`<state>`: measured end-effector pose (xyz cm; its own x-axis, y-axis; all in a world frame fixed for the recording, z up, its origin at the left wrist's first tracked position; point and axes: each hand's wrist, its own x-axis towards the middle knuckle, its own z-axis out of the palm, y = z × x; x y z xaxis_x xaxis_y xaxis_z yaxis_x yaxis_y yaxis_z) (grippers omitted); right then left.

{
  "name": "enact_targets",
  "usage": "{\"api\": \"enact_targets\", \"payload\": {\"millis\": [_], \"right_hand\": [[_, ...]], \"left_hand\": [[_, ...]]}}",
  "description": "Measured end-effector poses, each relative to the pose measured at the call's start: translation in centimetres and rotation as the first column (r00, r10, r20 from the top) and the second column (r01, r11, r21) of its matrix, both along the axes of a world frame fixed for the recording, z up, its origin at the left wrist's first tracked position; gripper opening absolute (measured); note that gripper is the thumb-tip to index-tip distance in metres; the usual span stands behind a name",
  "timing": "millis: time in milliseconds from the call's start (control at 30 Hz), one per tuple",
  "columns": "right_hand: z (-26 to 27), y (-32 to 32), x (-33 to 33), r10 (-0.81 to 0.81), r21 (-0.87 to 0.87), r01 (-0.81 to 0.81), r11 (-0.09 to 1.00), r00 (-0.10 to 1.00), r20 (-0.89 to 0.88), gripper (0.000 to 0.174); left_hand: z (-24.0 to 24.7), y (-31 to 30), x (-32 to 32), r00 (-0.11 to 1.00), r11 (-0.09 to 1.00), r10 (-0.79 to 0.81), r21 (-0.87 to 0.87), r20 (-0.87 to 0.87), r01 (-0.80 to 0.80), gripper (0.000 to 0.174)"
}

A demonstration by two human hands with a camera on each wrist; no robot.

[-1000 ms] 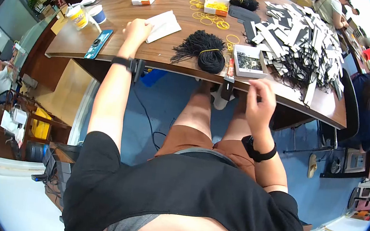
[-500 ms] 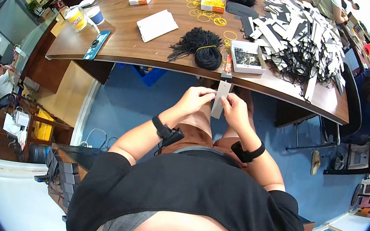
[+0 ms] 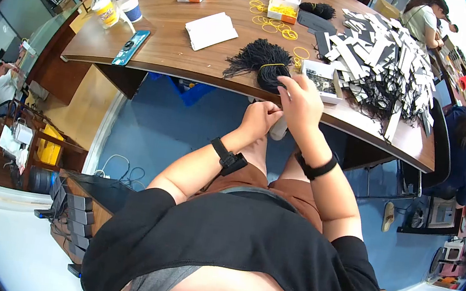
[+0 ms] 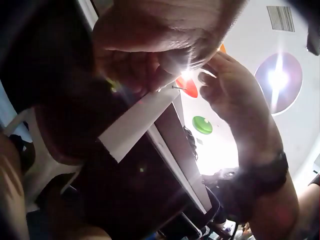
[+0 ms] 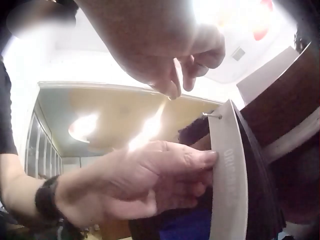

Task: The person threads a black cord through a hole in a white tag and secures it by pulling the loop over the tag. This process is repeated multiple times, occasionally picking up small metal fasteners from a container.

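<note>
Low at the table's front edge, my left hand (image 3: 259,118) pinches the side of a long white tag (image 5: 227,185) with its thumb and fingertips. Faint raised lettering runs down the tag, and a thin metal pin (image 5: 212,115) pokes out near its top end. Behind it, darker tags (image 5: 257,185) are layered in a stack. My right hand (image 3: 303,104) is raised above and to the right of the left, its fingers loosely bent and apart from the tag. Nothing shows between its fingertips. In the head view the hands hide the tag.
A bundle of black cords (image 3: 261,59) lies tied with a yellow band beside an open white box (image 3: 323,81). A large heap of black and white tags (image 3: 382,65) covers the table's right side. Farther left are a white packet (image 3: 211,30), a phone (image 3: 131,47) and cups (image 3: 107,12).
My left hand came from the white packet to the tag at the table edge. Both hands were on the tag half a second ago; since then the right has lifted away, up toward the table.
</note>
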<state>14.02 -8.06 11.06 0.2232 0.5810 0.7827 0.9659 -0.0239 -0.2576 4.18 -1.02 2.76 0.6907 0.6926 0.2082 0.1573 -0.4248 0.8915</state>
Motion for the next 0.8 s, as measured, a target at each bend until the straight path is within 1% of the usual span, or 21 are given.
{"api": "enact_targets", "payload": {"millis": [67, 100, 167, 200, 233, 267, 300, 333, 367, 433, 467, 533, 567, 600, 667, 700, 733, 767, 800], "right_hand": [[-0.8, 1.7, 0.7, 0.01, -0.08, -0.006, 0.997, 0.999, 0.044, 0.012], [-1.1, 2.4, 0.9, -0.016, -0.077, 0.023, 0.997, 0.995, 0.098, 0.012], [-1.5, 2.3, 1.1, -0.008, -0.081, 0.018, 0.997, 0.993, 0.119, 0.011], [-1.4, 2.1, 1.2, -0.006, -0.082, 0.017, 0.996, 0.991, 0.132, 0.01], [-1.2, 1.7, 1.2, 0.011, -0.056, -0.003, 0.998, 0.991, 0.137, 0.008], [-1.1, 1.3, 1.0, 0.014, -0.029, -0.01, 1.0, 0.991, 0.137, 0.007], [-1.1, 0.9, 0.8, 0.017, -0.006, -0.016, 1.0, 0.991, 0.134, 0.005], [-1.1, 0.5, 0.6, 0.018, 0.017, -0.021, 1.0, 0.991, 0.13, 0.004], [-1.0, 0.0, 0.3, 0.016, 0.08, -0.028, 0.996, 0.989, 0.145, 0.004], [-1.0, -1.8, -0.8, 0.039, 0.026, -0.042, 0.999, 0.995, 0.086, 0.004], [-1.2, -2.8, -1.4, 0.053, -0.004, -0.053, 0.999, 0.997, 0.054, 0.004], [-1.8, -4.2, -3.0, 0.09, -0.004, -0.09, 0.996, 0.996, -0.014, 0.005], [-2.6, -4.9, -3.4, 0.107, -0.023, -0.108, 0.994, 0.992, -0.065, 0.006], [-2.6, -5.8, -4.1, 0.105, -0.107, -0.122, 0.987, 0.983, -0.151, 0.006], [-3.3, -6.8, -4.3, 0.106, -0.182, -0.158, 0.971, 0.958, -0.267, 0.006], [-4.1, -7.0, -3.8, 0.124, -0.139, -0.223, 0.965, 0.854, -0.505, 0.007], [-5.0, -7.1, -2.7, 0.141, -0.077, -0.274, 0.959, 0.692, -0.708, 0.009], [-5.5, -7.2, -1.6, 0.156, 0.001, -0.308, 0.952, 0.481, -0.863, 0.011], [-4.4, -7.4, -0.5, 0.116, 0.066, -0.265, 0.962, 0.177, -0.977, 0.018]], "left_hand": [[0.4, 0.0, -0.2, 0.999, 0.999, 0.038, 0.011, -0.001, -0.038, 0.019], [0.4, 0.2, -0.4, 0.999, 0.999, 0.034, -0.028, 0.037, -0.033, 0.019], [0.5, 0.9, -1.2, 0.993, 0.994, 0.031, -0.105, 0.111, -0.019, 0.021], [0.7, 1.4, -1.6, 0.99, 0.958, 0.007, -0.284, 0.142, 0.034, 0.023], [1.0, 1.9, -2.1, 0.984, 0.889, -0.012, -0.449, 0.178, 0.093, 0.024], [1.1, 2.1, -2.6, 0.977, 0.784, -0.025, -0.602, 0.214, 0.152, 0.025], [1.3, 2.4, -2.9, 0.968, 0.728, -0.088, -0.648, 0.234, 0.223, 0.033], [2.1, 2.3, -3.3, 0.957, 0.64, -0.104, -0.718, 0.269, 0.272, 0.035], [3.3, 2.2, -3.5, 0.944, 0.545, -0.118, -0.775, 0.308, 0.321, 0.038], [4.1, 2.4, -3.2, 0.903, 0.363, -0.113, -0.828, 0.415, 0.427, 0.043], [4.3, 2.5, -2.8, 0.891, 0.305, -0.093, -0.839, 0.444, 0.45, 0.042], [4.9, 2.7, -1.7, 0.87, 0.191, -0.05, -0.85, 0.49, 0.49, 0.041], [5.2, 2.6, -1.1, 0.885, 0.16, -0.027, -0.872, 0.465, 0.463, 0.036], [4.4, 2.9, -0.7, 0.872, 0.169, -0.035, -0.857, 0.488, 0.486, 0.034], [2.1, 3.3, 0.3, 0.843, 0.182, -0.062, -0.825, 0.534, 0.535, 0.029], [3.8, 2.1, 0.0, 0.876, 0.203, -0.031, -0.855, 0.482, 0.477, 0.021], [4.4, 1.2, -0.2, 0.885, 0.261, -0.072, -0.848, 0.459, 0.461, 0.02], [4.6, 0.6, -0.5, 0.894, 0.318, -0.112, -0.837, 0.433, 0.445, 0.019], [4.9, 0.1, -0.8, 0.903, 0.374, -0.149, -0.822, 0.403, 0.429, 0.018]]}}
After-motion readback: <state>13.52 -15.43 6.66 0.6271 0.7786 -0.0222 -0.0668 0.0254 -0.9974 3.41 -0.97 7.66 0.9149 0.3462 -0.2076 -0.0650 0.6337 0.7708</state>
